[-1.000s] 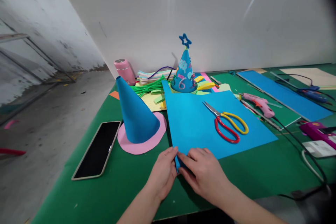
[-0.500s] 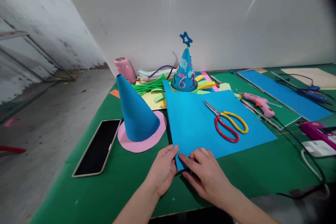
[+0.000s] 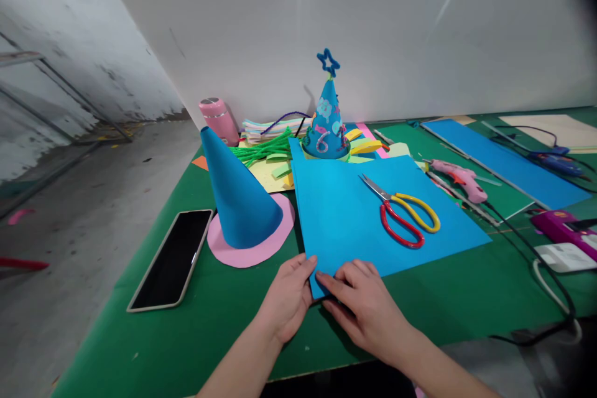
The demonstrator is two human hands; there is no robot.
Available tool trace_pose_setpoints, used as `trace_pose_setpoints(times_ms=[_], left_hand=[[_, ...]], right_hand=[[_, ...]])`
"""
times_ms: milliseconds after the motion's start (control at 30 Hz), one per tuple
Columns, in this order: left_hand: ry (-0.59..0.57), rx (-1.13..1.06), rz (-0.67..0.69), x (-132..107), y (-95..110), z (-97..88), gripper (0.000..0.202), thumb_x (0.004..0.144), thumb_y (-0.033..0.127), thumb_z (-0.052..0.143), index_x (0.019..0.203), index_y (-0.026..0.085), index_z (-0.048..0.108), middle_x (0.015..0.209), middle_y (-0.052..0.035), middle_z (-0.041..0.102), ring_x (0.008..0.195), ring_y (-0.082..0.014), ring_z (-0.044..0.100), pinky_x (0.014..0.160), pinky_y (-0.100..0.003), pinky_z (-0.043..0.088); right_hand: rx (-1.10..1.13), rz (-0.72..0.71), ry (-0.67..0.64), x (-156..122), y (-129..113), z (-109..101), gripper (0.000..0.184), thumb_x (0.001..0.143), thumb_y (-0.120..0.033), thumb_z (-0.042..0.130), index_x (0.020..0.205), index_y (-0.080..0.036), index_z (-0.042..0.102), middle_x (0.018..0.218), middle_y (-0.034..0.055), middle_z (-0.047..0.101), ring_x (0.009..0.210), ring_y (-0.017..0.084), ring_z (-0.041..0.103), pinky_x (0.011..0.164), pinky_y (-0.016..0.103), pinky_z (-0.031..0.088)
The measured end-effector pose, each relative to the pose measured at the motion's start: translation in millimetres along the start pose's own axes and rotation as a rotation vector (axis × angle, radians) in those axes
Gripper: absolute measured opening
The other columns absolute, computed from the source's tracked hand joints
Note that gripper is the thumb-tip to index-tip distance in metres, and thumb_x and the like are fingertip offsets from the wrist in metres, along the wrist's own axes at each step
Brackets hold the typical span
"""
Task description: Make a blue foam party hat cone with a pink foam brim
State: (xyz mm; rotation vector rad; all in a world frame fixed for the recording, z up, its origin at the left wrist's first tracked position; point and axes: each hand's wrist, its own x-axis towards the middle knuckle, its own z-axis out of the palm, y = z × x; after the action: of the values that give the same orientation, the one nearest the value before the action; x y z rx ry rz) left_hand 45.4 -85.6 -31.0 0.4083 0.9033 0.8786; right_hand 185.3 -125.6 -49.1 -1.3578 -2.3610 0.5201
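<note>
Both hands are at the near left corner of the blue paper sheets (image 3: 340,211). My left hand (image 3: 288,298) pinches the left edge between thumb and fingers. My right hand (image 3: 366,308) grips the near edge, with its fingers on top and its thumb low at the rim. Scissors (image 3: 401,214) with one red and one yellow handle lie on the paper, blades slightly apart. Left of the sheets, a plain blue paper cone (image 3: 242,199) stands tilted on a pink paper disc (image 3: 247,256).
A phone (image 3: 172,261) lies at the left. Behind are a decorated cone hat (image 3: 326,127), a pink bottle (image 3: 219,121) and green pipe cleaners (image 3: 265,148). To the right are a pink glue gun (image 3: 459,179), its cable, and a white plug (image 3: 566,258). A white board (image 3: 373,31) closes the back.
The whole view has shifted slightly, with things on the table sitting a little higher in the picture. Both hands keep their hold on the paper corner.
</note>
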Motion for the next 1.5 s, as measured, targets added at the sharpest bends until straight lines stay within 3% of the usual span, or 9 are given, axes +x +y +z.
trace_pose_setpoints(times_ms=[1200,1500], left_hand=[[-0.018,0.015,0.022,-0.1,-0.1,2.1,0.008,0.07,0.017,0.061,0.064,0.011,0.058,0.062,-0.0019,0.062,0.057,-0.0097,0.054,0.06,-0.023,0.043],[-0.042,0.032,0.031,1.2,-0.3,0.1,0.01,0.075,0.016,0.054,0.068,0.011,0.058,0.059,-0.0017,0.06,0.057,-0.01,0.054,0.059,-0.022,0.043]], right_hand=[[0.028,0.007,0.026,-0.6,-0.4,-2.0,0.033,0.084,-0.028,0.04,0.116,-0.022,0.046,0.083,0.0051,0.049,0.077,0.02,0.042,0.065,0.036,0.031],[0.045,0.019,0.052,-3.2,2.0,-2.7,0.037,0.083,-0.028,0.044,0.12,-0.024,0.042,0.086,0.0051,0.049,0.079,0.02,0.044,0.066,0.037,0.034]])
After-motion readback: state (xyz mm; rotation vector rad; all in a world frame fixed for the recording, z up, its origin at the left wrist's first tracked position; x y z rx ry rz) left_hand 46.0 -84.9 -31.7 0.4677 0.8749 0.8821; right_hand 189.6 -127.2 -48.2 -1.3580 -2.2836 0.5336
